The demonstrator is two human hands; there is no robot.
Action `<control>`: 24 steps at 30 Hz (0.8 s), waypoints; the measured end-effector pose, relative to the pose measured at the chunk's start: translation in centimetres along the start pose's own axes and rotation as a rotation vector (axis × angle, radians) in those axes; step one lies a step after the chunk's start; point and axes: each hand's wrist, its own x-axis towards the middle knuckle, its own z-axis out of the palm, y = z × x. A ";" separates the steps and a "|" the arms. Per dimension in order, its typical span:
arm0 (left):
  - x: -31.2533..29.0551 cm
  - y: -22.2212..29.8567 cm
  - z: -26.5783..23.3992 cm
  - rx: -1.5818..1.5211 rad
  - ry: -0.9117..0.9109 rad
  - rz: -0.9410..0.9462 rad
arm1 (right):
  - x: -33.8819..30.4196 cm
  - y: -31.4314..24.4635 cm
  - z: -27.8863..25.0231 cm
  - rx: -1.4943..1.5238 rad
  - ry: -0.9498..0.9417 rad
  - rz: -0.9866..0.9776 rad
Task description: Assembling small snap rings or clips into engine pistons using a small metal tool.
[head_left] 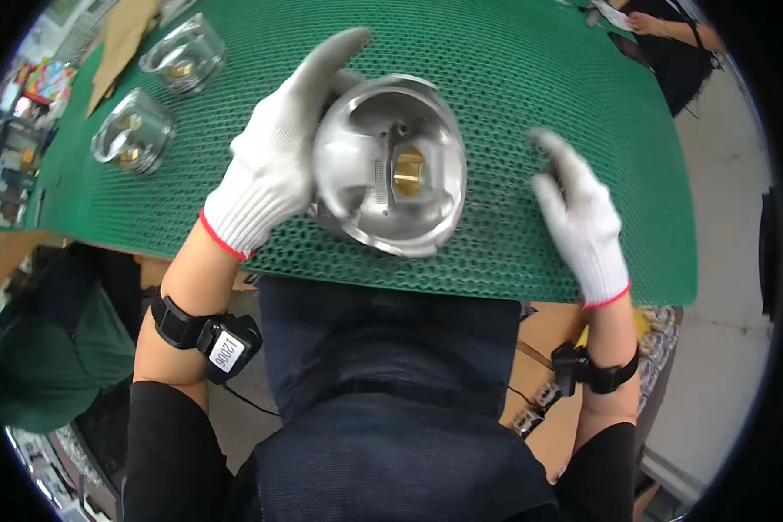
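A large silver metal piston point(357, 157) with its hollow underside facing up shows a brass-coloured bushing point(408, 171) inside. My left hand point(274, 148), in a white knit glove with a red cuff, grips the piston's left side; some of its fingers are hidden behind the metal. To the right, apart from the piston, my right hand point(580, 209) in a matching glove is held over the green mat. Its thumb and fingers are apart, and I see nothing held in them.
A green textured mat point(505, 261) covers the table. Two more pistons point(185, 56) with brass-coloured parts stand at the far left, beside brown cardboard point(122, 43). Another person's hand point(645, 24) is at the far right, near a dark flat object point(628, 48).
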 end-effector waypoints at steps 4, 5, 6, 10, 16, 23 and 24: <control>-6.5 -1.4 -4.2 0.802 0.003 0.153 | 2.8 2.7 1.1 -0.441 -0.011 -0.107; -8.1 -0.4 -4.3 0.859 -0.053 0.080 | 2.8 2.2 1.6 -0.425 -0.066 -0.049; -9.6 1.1 -4.2 0.905 -0.111 0.011 | 2.2 2.5 2.1 -0.420 -0.072 -0.061; -10.9 4.3 -5.7 0.563 -0.395 -0.027 | 0.1 3.9 2.9 -0.427 0.011 -0.148; -3.8 1.5 -4.0 0.767 -0.590 0.439 | 0.1 3.5 3.6 -0.423 0.039 -0.143; -7.8 2.2 -6.9 0.915 -0.478 0.334 | -0.9 4.3 2.9 -0.371 0.077 -0.149; -8.9 2.2 -8.6 0.886 -0.356 0.363 | -1.0 4.1 2.8 -0.359 0.089 -0.153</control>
